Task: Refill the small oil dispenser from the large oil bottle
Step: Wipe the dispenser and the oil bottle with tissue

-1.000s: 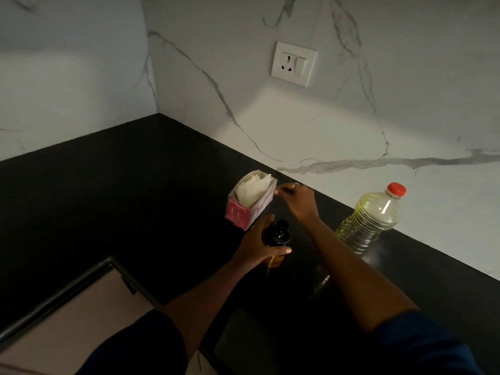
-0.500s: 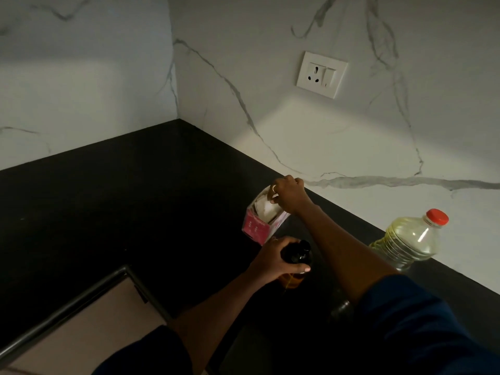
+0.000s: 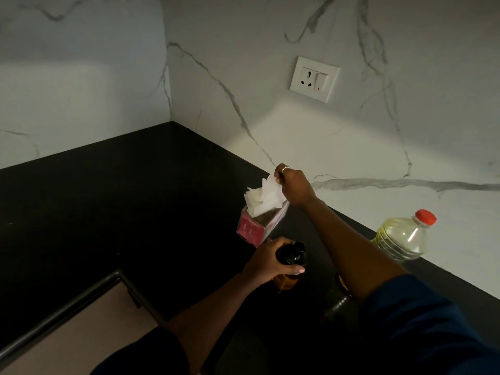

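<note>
left hand (image 3: 267, 259) is gripping the small oil dispenser (image 3: 290, 257) near its top, fingers (image 3: 278, 243) curling round the dark neck. dispenser is standing on the black bench (image 3: 108, 198), amber lower part showing under the hand. just behind it a pink tissue box (image 3: 255, 230) is sitting tilted. right hand (image 3: 295, 188) is hanging over the box, fingers pinching a white tissue (image 3: 263, 197) that's sticking up out of the opening. large oil bottle (image 3: 403, 238) is standing further right against the marble wall (image 3: 351, 147), red cap (image 3: 426, 217) on, well apart from the dispenser. wall socket (image 3: 313, 79) is sitting higher up
</note>
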A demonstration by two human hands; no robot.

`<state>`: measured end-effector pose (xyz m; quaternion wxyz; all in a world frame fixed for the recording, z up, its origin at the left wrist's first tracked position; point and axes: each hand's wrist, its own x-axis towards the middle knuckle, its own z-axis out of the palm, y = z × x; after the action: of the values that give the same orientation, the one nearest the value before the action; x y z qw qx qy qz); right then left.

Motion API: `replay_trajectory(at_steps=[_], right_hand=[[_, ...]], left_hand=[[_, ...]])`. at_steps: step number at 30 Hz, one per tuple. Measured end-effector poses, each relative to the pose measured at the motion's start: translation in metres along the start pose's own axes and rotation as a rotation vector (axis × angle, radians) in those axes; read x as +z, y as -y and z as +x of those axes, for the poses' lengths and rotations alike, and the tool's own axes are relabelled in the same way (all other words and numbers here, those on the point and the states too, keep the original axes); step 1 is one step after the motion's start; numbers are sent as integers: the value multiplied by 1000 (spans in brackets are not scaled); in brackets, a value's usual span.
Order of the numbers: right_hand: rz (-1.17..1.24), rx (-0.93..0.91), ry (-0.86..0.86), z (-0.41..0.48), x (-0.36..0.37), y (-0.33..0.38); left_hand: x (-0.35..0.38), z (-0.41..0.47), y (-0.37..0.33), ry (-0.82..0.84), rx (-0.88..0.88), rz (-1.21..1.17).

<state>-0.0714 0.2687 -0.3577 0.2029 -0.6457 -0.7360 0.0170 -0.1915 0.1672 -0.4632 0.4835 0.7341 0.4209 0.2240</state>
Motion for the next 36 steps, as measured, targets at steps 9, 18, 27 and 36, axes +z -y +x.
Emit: replay_trajectory(at_steps=[9, 18, 27, 36], right_hand=[[-129, -211, 269, -15, -16, -4], [-318, -287, 220, -26, -27, -11], [-207, -191, 214, -39, -26, -18], [-127, -162, 153, -48, -21, -21]], left_hand=[[-2, -4, -9, 20, -23, -15], [-4, -3, -7, 50, -18, -3], [-50, 20, -17, -697, 171, 48], [-90, 82, -35, -464, 82, 605]])
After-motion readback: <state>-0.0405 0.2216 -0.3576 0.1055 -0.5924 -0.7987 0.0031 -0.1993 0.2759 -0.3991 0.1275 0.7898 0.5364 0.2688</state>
